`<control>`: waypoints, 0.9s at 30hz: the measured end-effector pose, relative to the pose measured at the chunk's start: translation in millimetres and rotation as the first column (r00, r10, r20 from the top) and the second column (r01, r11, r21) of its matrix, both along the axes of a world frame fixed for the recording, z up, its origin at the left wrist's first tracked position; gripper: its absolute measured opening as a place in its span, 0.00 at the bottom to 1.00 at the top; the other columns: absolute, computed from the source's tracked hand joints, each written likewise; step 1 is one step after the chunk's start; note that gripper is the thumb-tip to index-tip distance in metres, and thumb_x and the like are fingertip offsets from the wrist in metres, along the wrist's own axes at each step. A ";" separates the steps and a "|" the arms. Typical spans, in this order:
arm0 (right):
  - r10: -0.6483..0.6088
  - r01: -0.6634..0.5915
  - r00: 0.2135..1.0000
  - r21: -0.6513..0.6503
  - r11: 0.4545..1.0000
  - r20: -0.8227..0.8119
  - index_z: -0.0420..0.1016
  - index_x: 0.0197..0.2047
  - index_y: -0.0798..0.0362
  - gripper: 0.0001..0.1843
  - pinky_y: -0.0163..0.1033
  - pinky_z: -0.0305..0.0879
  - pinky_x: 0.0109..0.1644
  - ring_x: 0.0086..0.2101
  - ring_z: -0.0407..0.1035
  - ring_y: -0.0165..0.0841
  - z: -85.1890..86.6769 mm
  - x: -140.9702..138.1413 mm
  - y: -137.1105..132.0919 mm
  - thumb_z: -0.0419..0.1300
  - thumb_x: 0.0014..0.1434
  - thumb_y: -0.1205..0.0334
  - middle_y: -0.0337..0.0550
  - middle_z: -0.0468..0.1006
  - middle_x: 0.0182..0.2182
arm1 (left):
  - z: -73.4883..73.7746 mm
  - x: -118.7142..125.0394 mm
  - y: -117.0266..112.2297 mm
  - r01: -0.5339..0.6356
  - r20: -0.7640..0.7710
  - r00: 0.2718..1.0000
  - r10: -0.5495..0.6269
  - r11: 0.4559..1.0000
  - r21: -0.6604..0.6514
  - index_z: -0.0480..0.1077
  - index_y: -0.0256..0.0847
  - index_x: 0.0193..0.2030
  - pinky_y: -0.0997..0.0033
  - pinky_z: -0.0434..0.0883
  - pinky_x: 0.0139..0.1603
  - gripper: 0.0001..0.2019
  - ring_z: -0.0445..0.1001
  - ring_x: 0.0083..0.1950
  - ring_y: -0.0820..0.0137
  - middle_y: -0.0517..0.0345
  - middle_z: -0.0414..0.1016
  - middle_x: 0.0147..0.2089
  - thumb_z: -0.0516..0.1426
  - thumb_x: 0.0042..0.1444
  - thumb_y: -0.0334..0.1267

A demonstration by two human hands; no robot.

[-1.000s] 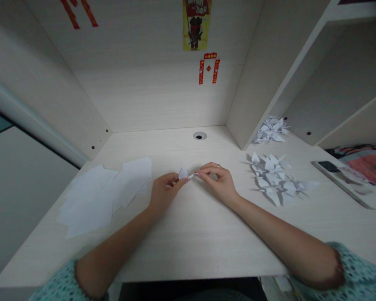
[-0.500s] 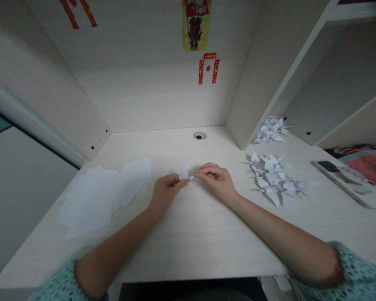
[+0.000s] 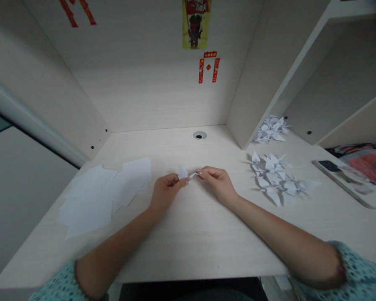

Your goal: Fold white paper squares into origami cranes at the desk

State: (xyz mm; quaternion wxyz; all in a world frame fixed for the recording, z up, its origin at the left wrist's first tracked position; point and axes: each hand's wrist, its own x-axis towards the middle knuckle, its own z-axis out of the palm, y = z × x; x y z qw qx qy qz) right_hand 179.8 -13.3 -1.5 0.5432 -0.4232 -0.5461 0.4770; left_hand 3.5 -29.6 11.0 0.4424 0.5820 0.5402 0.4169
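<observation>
Both hands meet over the middle of the pale wooden desk (image 3: 188, 238) around a small folded white paper crane (image 3: 183, 172). My left hand (image 3: 165, 192) is closed, pinching the crane's body from the left. My right hand (image 3: 217, 182) is closed too, its fingertips pinching a thin point of the crane from the right. One wing of the paper sticks up between the two hands.
Loose white paper sheets (image 3: 103, 194) lie on the left of the desk. A heap of finished paper cranes (image 3: 274, 177) lies to the right, another heap (image 3: 271, 128) in the shelf nook behind. A phone (image 3: 347, 182) rests at far right. A cable hole (image 3: 199, 135) sits at the back.
My right hand has curled tighter and shifted slightly, pulling on the crane's thin tip. The left hand stays in place holding the paper.
</observation>
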 end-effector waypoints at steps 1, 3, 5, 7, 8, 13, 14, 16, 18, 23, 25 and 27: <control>0.032 -0.033 0.999 -0.025 0.999 -0.009 0.79 0.26 0.52 0.11 0.38 0.63 0.35 0.28 0.69 0.31 0.3 0.4 0.7 0.64 0.49 0.53 0.40 0.78 0.25 | 0.2 -0.4 0.2 0.002 -0.005 1.000 -0.002 1.000 0.003 0.69 0.37 0.22 0.75 0.54 0.26 0.17 0.60 0.24 0.76 0.63 0.63 0.21 0.61 0.47 0.50; 0.083 -0.084 0.996 -0.047 0.995 -0.016 0.78 0.26 0.53 0.12 0.37 0.63 0.35 0.27 0.68 0.30 1.6 1.1 1.6 0.65 0.49 0.52 0.39 0.77 0.24 | 0.5 -0.9 0.8 0.007 -0.014 1.000 -0.007 1.000 -0.003 0.69 0.37 0.22 0.75 0.54 0.26 0.16 0.60 0.24 0.76 0.63 0.64 0.21 0.61 0.46 0.50; 0.120 -0.122 0.992 -0.056 0.991 -0.033 0.78 0.25 0.53 0.13 0.37 0.62 0.35 0.26 0.67 0.30 3.3 1.6 1.8 0.65 0.49 0.52 0.38 0.76 0.23 | 1.3 -1.0 1.5 0.013 -0.021 1.000 -0.014 1.000 -0.019 0.70 0.37 0.22 0.76 0.53 0.25 0.17 0.59 0.24 0.76 0.63 0.64 0.21 0.61 0.45 0.50; 0.144 -0.148 0.988 -0.063 0.987 -0.056 0.77 0.24 0.53 0.13 0.37 0.62 0.35 0.26 0.66 0.29 4.7 1.8 1.7 0.64 0.49 0.52 0.37 0.75 0.22 | 2.3 -0.7 2.1 0.017 -0.019 1.000 -0.017 0.999 -0.030 0.70 0.36 0.22 0.76 0.53 0.25 0.17 0.59 0.24 0.76 0.63 0.64 0.21 0.61 0.44 0.51; 0.152 -0.156 0.986 -0.068 0.985 -0.064 0.77 0.24 0.54 0.13 0.36 0.61 0.35 0.26 0.66 0.29 5.0 1.9 1.6 0.64 0.49 0.52 0.37 0.74 0.21 | 2.7 -0.4 2.3 0.019 -0.014 1.000 -0.019 0.999 -0.033 0.70 0.36 0.21 0.76 0.53 0.25 0.17 0.59 0.24 0.76 0.63 0.64 0.21 0.61 0.44 0.51; 0.169 -0.177 0.982 -0.105 0.979 -0.080 0.78 0.25 0.53 0.10 0.36 0.61 0.38 0.27 0.66 0.29 4.5 1.3 1.9 0.65 0.49 0.54 0.37 0.75 0.23 | 2.4 -0.2 3.0 0.024 0.039 0.999 -0.022 0.998 -0.059 0.69 0.36 0.21 0.76 0.52 0.24 0.17 0.58 0.23 0.77 0.64 0.63 0.20 0.62 0.43 0.50; 0.168 -0.177 0.982 -0.111 0.978 -0.087 0.78 0.25 0.53 0.10 0.36 0.61 0.38 0.28 0.66 0.29 4.2 1.0 2.0 0.65 0.49 0.55 0.37 0.76 0.23 | 2.1 -0.3 3.1 0.023 0.045 0.999 -0.020 0.998 -0.063 0.69 0.36 0.21 0.76 0.52 0.24 0.17 0.58 0.23 0.77 0.63 0.63 0.20 0.61 0.43 0.50; 0.161 -0.173 0.981 -0.124 0.977 -0.103 0.78 0.26 0.53 0.09 0.36 0.60 0.38 0.28 0.66 0.29 3.5 0.3 1.9 0.65 0.49 0.56 0.37 0.76 0.23 | 1.7 -0.6 3.0 0.021 0.048 0.999 -0.018 0.997 -0.069 0.70 0.36 0.21 0.76 0.52 0.24 0.17 0.58 0.23 0.77 0.63 0.64 0.20 0.61 0.44 0.50; 0.149 -0.163 0.982 -0.133 0.978 -0.113 0.78 0.25 0.52 0.08 0.36 0.60 0.37 0.27 0.66 0.28 2.8 -0.4 1.6 0.65 0.49 0.57 0.36 0.76 0.23 | 1.9 -0.6 2.8 0.020 0.047 0.999 -0.016 0.997 -0.072 0.70 0.36 0.21 0.76 0.52 0.24 0.17 0.58 0.24 0.77 0.63 0.64 0.21 0.61 0.44 0.50; 0.107 -0.120 0.989 -0.132 0.984 -0.102 0.79 0.26 0.52 0.07 0.36 0.60 0.37 0.27 0.66 0.28 0.9 -1.2 0.4 0.65 0.48 0.57 0.36 0.77 0.23 | 3.0 -0.3 2.2 0.016 0.044 0.999 -0.012 0.997 -0.076 0.69 0.36 0.21 0.75 0.53 0.25 0.17 0.59 0.24 0.76 0.63 0.64 0.20 0.61 0.44 0.49; 0.097 -0.108 0.991 -0.126 0.986 -0.090 0.79 0.27 0.52 0.07 0.36 0.61 0.37 0.28 0.67 0.29 0.2 -1.1 0.0 0.65 0.49 0.57 0.37 0.77 0.24 | 2.6 -0.2 2.4 0.014 0.044 0.999 -0.011 0.997 -0.070 0.70 0.36 0.21 0.75 0.54 0.26 0.16 0.60 0.24 0.76 0.63 0.65 0.21 0.61 0.44 0.49; 0.090 -0.099 0.993 -0.119 0.988 -0.077 0.79 0.27 0.53 0.08 0.36 0.61 0.36 0.28 0.67 0.29 -0.4 -1.2 -0.1 0.65 0.49 0.57 0.38 0.78 0.25 | 1.5 -0.3 2.9 0.012 0.044 0.999 -0.009 0.998 -0.064 0.71 0.36 0.21 0.75 0.54 0.27 0.16 0.61 0.25 0.75 0.62 0.66 0.21 0.61 0.44 0.49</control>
